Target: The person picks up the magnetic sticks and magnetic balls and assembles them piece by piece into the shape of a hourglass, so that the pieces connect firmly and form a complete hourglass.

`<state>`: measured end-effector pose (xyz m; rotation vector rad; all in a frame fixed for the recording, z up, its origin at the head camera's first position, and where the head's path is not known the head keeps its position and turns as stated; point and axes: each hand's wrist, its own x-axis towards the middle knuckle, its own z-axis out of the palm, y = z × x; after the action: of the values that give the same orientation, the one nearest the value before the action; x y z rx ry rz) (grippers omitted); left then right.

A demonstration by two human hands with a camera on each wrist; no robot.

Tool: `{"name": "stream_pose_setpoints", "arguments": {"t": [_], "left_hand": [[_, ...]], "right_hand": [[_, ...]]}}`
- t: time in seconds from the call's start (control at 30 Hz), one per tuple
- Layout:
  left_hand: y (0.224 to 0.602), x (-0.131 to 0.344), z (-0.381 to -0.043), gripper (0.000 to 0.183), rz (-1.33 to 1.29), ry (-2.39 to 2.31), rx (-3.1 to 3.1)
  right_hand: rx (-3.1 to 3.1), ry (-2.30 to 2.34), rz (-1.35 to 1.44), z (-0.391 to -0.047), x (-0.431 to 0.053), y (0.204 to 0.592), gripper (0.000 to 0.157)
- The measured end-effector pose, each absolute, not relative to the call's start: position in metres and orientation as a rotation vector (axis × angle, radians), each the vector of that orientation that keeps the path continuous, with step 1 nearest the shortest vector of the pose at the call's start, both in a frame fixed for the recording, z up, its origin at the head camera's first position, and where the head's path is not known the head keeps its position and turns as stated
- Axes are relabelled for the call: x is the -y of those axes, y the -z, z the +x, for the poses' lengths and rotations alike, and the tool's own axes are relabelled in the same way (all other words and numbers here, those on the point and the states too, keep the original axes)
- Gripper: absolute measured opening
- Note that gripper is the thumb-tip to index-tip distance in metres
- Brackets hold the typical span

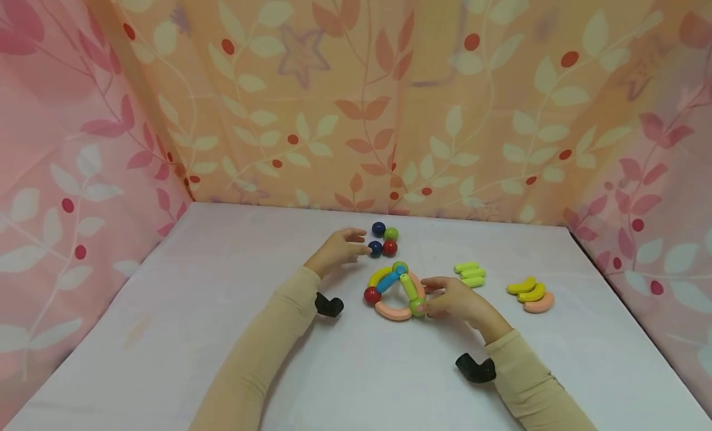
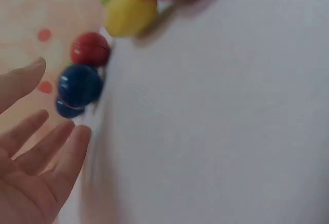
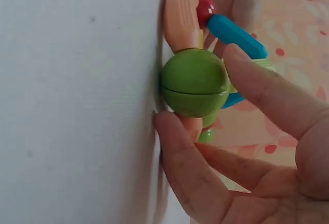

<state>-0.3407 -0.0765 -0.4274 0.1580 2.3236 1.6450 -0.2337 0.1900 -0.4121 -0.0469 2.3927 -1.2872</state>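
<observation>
A ball-and-rod toy frame (image 1: 393,311) sits mid-table: curved yellow and peach pieces and balls form a ring, with a blue rod (image 1: 387,282) and a light green rod (image 1: 408,287) rising to a joint. At its right side, my right hand (image 1: 464,304) holds the frame by a green ball (image 3: 194,82), thumb and fingers on either side. My left hand (image 1: 340,251) reaches toward the loose balls, fingers spread and holding nothing. Nearest its fingertips is a dark blue ball (image 1: 375,248), beside a red ball (image 1: 390,248); another blue ball (image 1: 379,228) and a green ball (image 1: 392,234) lie behind.
To the right lie several light green rods (image 1: 472,273). Farther right are two yellow curved pieces (image 1: 521,286) and a peach curved piece (image 1: 539,303). The white table (image 1: 356,369) meets a floral curtain (image 1: 356,109) at the back. Black wrist mounts (image 1: 475,368) stick out from the sleeves.
</observation>
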Motion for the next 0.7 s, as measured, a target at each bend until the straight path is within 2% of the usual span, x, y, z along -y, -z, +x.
{"name": "stream_pose_setpoints", "arguments": {"t": [0.1,0.3,0.5,0.7], "left_hand": [[0.435,0.072,-0.352,0.058,0.098,-1.627,-2.246],[0.434,0.062,-0.359,0.045,0.144,-1.539,-2.333],[0.431,0.068,-0.356,0.034,0.112,-1.572,-2.347],[0.413,0.073,-0.334,0.036,0.216,-1.721,-2.231]], "right_hand": [[-2.385,1.298,-0.037,-0.234,-0.190,0.417,0.079],[-2.398,1.301,-0.027,-0.237,-0.191,0.419,0.078],[-2.383,1.328,-0.050,-0.240,-0.191,0.419,0.077],[-2.356,1.348,-0.048,-0.239,-0.193,0.420,0.077]]}}
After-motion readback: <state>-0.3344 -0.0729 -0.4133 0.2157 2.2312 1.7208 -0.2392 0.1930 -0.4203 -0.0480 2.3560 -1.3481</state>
